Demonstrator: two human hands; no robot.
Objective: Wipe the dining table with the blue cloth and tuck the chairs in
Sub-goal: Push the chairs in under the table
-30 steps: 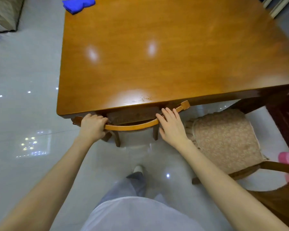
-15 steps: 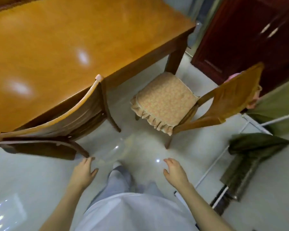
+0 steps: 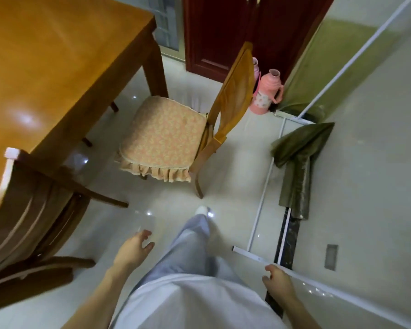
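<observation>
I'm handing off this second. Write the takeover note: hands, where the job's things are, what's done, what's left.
Left hand: open, holds nothing.
Right hand: open, holds nothing.
Dining table is at upper left. The blue cloth is not in view.
Done: the near chair at lower left sits tucked against the table edge.
Left: the cushioned chair stands pulled out by the table corner, seat exposed, and needs tucking in. Whether the wiping is finished cannot be told.

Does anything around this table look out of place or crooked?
Yes. The cushioned chair stands pulled out from the table and turned at an angle, with its whole seat exposed. The other chair, at left, is tucked in close to the table edge.
</observation>
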